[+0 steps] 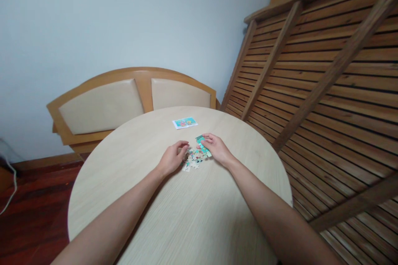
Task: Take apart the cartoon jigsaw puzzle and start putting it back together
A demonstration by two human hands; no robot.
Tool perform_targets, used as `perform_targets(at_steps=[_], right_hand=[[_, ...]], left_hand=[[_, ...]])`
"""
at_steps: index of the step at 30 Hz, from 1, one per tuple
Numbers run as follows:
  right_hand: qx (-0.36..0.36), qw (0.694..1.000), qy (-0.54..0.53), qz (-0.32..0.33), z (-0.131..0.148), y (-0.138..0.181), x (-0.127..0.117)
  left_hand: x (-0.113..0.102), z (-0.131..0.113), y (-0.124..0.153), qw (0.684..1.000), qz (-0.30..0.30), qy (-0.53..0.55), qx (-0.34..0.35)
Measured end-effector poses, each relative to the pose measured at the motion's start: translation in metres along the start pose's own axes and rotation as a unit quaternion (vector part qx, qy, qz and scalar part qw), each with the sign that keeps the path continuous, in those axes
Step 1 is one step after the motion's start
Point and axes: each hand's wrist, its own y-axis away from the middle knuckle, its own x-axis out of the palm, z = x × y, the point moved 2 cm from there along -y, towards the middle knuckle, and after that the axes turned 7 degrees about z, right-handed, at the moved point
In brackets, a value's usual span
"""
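1. Where I am: at the round table point(192, 215), both forearms stretched out. My hands meet a bit past the middle of the top.
2. R side: my right hand point(218, 149) is closed round the teal strip point(202, 145), a few puzzle pcs joined in a run. It's pinched betw. thumb and fingers, w/ one end poking toward the far rim and the other down by the pile.
3. L side: my left hand point(172, 159) sits knuckles up, fingers curled, tips at the edge of the loose pieces point(193, 161). Can't tell if a pc is actually nipped betw. them; too small to see.
4. The pile lies flat on the table betw. the two hands, close against both. Colours are mixed, some pale ones on the near side.
5. The picture card point(185, 122) lies further off near the far rim, well apart from the hands — looks like the ref. image.
6. Step, as I judge it: early in assembly. One short run is built, most pcs are loose, and I'm picking through the pile for one that fits the strip.
7. Next move calls for, imo: a pc w/ matching teal, face up, tab lined up to the strip's open end, then pressed flat — strip held steady so the joined pcs don't pop apart.
8. Around: padded bench point(99, 107) behind the table, slatted frame point(326, 70) leaning at R, dark red floor point(31, 215) at L.
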Motion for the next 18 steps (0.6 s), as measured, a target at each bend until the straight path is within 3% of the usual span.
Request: perform_targets(at_steps=[6, 12, 18], right_hand=[[-0.028, 0.993, 0.093, 0.065, -0.001, 0.003, 0.008], [-0.049, 0.984, 0.133, 0.104, -0.001, 0.007, 0.017], [-0.047, 0.983, 0.151, 0.095, 0.001, 0.009, 0.016]], left_hand=[[0.007, -0.001, 0.004, 0.992, 0.081, -0.087, 0.05], [0.001, -0.007, 0.001, 0.998, 0.023, -0.056, 0.029], [-0.002, 0.0, -0.002, 1.0, -0.026, 0.007, -0.004]])
